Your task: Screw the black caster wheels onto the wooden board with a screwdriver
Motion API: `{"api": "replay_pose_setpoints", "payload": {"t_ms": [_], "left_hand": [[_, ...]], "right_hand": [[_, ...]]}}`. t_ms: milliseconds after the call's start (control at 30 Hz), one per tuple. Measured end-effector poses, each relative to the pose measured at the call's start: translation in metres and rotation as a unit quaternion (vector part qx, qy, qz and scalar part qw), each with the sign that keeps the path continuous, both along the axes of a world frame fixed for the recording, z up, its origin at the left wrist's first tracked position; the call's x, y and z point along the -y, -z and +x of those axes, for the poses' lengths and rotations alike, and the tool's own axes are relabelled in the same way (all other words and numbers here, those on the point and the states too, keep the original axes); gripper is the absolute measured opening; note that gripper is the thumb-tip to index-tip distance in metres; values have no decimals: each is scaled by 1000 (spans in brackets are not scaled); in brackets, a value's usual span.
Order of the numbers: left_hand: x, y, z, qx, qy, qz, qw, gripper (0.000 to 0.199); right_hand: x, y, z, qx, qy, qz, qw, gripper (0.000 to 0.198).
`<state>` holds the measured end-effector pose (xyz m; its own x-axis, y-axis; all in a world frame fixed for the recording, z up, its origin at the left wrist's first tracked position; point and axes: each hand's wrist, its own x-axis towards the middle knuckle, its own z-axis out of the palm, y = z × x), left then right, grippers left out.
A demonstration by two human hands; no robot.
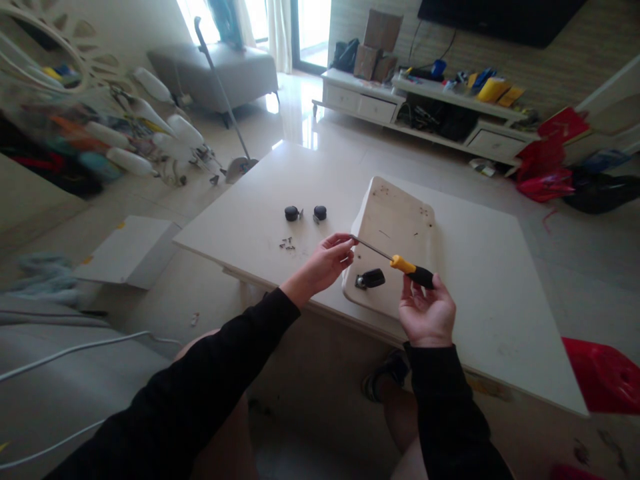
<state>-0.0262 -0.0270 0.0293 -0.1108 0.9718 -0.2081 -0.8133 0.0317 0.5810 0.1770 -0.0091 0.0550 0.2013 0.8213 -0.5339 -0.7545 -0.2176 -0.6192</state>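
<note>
My right hand [429,312] is closed round the yellow and black handle of a screwdriver [404,265], whose shaft points left. At the shaft's end, the fingers of my left hand [333,257] pinch the tip; whether a small screw is there too is hidden. Beneath the screwdriver lies a beige plastic panel [397,217] with rounded corners and small holes. A black caster wheel [371,278] with a metal plate rests on its near left corner. Two more casters, a left one [291,213] and a right one [320,213], stand on the table beyond several loose screws [287,244].
The white table [490,287] carries all this. A white box [133,250] sits on the floor to the left, a red plastic stool [600,377] at the right. Farther off are a grey ottoman [220,73], a cluttered TV cabinet [360,100] and red bags [543,170].
</note>
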Motion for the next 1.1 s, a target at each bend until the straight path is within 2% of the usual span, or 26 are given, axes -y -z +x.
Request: {"api": "replay_pose_setpoints", "payload": {"t_ms": [100, 500, 833, 1100], "left_hand": [[1, -1, 0, -5, 1, 1, 1000, 32], [1, -4, -1, -13, -5, -8, 1000, 30], [2, -5, -2, -20, -12, -9, 1000, 28], [0, -1, -4, -19, -17, -8, 1000, 30]], "right_hand": [[0, -4, -1, 4, 31, -45, 998, 11], [1, -10, -4, 5, 30, -49, 998, 12], [0, 0, 2, 15, 26, -20, 999, 6], [-5, -6, 5, 8, 61, -32, 998, 7]]}}
